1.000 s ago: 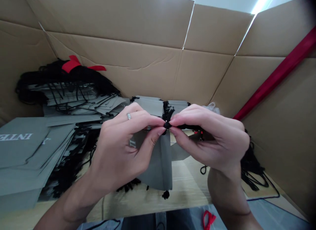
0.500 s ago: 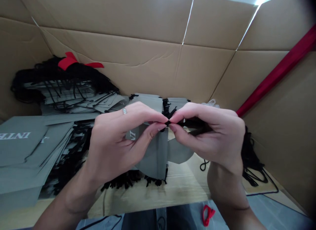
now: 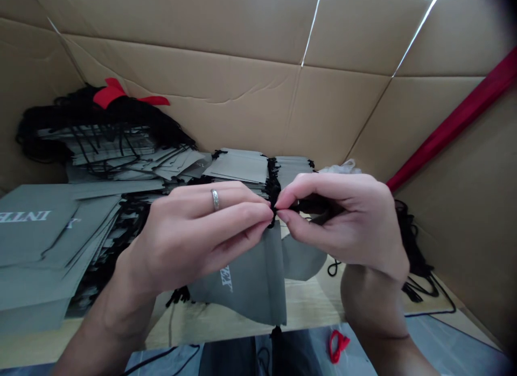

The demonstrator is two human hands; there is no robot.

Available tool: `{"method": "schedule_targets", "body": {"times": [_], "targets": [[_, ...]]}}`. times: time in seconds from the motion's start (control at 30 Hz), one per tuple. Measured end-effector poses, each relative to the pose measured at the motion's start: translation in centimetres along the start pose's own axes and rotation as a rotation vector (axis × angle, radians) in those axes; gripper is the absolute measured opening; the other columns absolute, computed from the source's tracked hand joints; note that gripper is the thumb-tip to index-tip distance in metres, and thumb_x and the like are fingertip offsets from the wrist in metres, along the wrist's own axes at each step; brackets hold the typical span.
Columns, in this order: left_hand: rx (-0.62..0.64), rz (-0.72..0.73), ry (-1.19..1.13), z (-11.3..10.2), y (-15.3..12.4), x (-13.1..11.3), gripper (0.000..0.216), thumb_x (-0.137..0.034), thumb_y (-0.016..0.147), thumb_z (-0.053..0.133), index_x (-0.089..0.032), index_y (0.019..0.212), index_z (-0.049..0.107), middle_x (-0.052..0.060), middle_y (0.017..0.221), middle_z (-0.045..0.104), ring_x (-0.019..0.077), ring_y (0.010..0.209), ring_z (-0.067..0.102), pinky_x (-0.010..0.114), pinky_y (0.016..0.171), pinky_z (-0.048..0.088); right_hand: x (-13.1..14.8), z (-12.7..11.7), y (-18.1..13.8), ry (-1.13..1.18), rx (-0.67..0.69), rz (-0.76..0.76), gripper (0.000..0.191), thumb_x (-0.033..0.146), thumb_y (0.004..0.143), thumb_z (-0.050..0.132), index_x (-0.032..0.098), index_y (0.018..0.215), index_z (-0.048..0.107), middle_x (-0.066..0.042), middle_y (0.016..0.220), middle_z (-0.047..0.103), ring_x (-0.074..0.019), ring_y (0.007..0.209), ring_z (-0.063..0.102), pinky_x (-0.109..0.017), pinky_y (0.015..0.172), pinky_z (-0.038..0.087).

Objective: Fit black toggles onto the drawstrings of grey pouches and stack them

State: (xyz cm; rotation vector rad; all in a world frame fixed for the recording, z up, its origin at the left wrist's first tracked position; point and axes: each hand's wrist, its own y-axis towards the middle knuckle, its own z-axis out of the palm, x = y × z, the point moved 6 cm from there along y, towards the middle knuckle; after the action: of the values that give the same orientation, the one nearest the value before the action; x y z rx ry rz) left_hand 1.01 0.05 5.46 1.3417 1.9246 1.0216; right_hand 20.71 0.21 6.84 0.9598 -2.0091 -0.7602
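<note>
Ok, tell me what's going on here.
A person is working on a black cord, with the fingertips of the left hand and right hand pinching it close together. A gray bag shows just below them. The fingers hide whether the cord is knotted there. More bags lie piled to the left, and stacks stand behind the hands.

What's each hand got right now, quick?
Left hand: closed, pinching the black cord at the fingertips.
Right hand: closed, pinching black cord too.
</note>
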Motion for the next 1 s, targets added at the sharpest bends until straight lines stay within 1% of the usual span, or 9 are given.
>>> {"method": "schedule_targets", "body": {"times": [0.13,0.3,0.43,0.57,0.63,0.7,0.77,0.87,1.0], "targets": [[0.022,-0.026,0.124,0.4,-0.4,-0.3,0.017,-0.015,0.099,0.082,-0.032,0.104,0.082,-0.001,0.094,0.086,0.0204,0.084,0.085,0.031,0.081,0.073,0.3,0.2,0.1,-0.076,-0.002,-0.023,0.023,0.007,0.091,0.077,0.03,0.093,0.076,0.006,0.088,0.083,-0.0155,0.071,0.076,-0.03,0.072,0.067],[-0.056,-0.03,0.168,-0.2,0.3,-0.7,0.016,-0.017,0.097,0.082,-0.033,0.095,0.079,-0.006,0.085,0.086,0.0148,0.068,0.081,0.027,0.067,0.068,0.3,0.3,0.1,-0.041,-0.027,-0.061,0.023,0.007,0.089,0.077,0.031,0.092,0.077,0.006,0.087,0.083,-0.0156,0.072,0.076,-0.03,0.071,0.066],[-0.114,-0.101,0.033,-0.4,1.1,-0.1,0.016,-0.017,0.091,0.083,-0.032,0.09,0.079,-0.009,0.082,0.086,0.0126,0.062,0.078,0.027,0.061,0.066,-0.2,0.3,0.0,0.055,-0.061,-0.012,0.026,0.005,0.084,0.081,0.029,0.092,0.079,0.007,0.085,0.082,-0.0132,0.068,0.074,-0.027,0.064,0.065],[-0.142,-0.203,-0.208,0.1,1.1,1.5,0.018,-0.015,0.085,0.086,-0.031,0.088,0.079,-0.006,0.079,0.084,0.0134,0.063,0.077,0.028,0.057,0.062,-0.6,0.4,-0.1,0.137,-0.076,0.055,0.025,0.005,0.083,0.085,0.029,0.091,0.08,0.006,0.083,0.082,-0.0133,0.067,0.073,-0.026,0.056,0.063],[-0.149,-0.199,-0.303,0.3,1.1,1.8,0.019,-0.014,0.085,0.088,-0.03,0.09,0.079,-0.005,0.079,0.084,0.0129,0.062,0.076,0.027,0.054,0.06,-0.6,0.4,-0.1,0.143,-0.09,0.073,0.025,0.005,0.083,0.085,0.029,0.089,0.08,0.006,0.082,0.081,-0.0136,0.065,0.073,-0.026,0.053,0.062],[-0.148,-0.148,-0.239,0.2,1.1,1.5,0.02,-0.014,0.087,0.088,-0.031,0.094,0.08,-0.006,0.084,0.086,0.0131,0.065,0.078,0.027,0.058,0.064,-0.4,0.1,-0.1,0.109,-0.115,0.07,0.026,0.004,0.084,0.084,0.029,0.09,0.08,0.006,0.083,0.081,-0.0135,0.065,0.073,-0.026,0.054,0.063],[-0.13,-0.065,-0.032,0.0,0.9,0.6,0.023,-0.012,0.09,0.087,-0.031,0.101,0.08,-0.006,0.092,0.088,0.014,0.074,0.083,0.027,0.069,0.07,-0.1,-0.1,-0.2,0.048,-0.134,0.056,0.026,0.004,0.086,0.083,0.029,0.092,0.079,0.006,0.084,0.082,-0.0134,0.067,0.074,-0.026,0.059,0.066],[-0.131,0.067,0.223,-0.1,0.1,-0.9,0.021,-0.012,0.095,0.088,-0.025,0.107,0.077,-0.002,0.1,0.088,0.016,0.086,0.086,0.026,0.085,0.074,0.6,-0.1,-0.4,-0.054,-0.14,0.024,0.024,0.005,0.091,0.081,0.029,0.094,0.077,0.007,0.086,0.081,-0.0126,0.069,0.073,-0.027,0.067,0.067],[-0.141,0.068,0.229,0.1,-0.5,-1.4,0.021,-0.009,0.097,0.084,-0.024,0.109,0.077,0.001,0.103,0.088,0.0182,0.09,0.086,0.027,0.087,0.075,1.6,0.2,-0.6,-0.141,-0.17,-0.077,0.018,0.006,0.095,0.077,0.024,0.096,0.075,0.005,0.09,0.081,-0.0103,0.077,0.073,-0.025,0.075,0.064]]}}
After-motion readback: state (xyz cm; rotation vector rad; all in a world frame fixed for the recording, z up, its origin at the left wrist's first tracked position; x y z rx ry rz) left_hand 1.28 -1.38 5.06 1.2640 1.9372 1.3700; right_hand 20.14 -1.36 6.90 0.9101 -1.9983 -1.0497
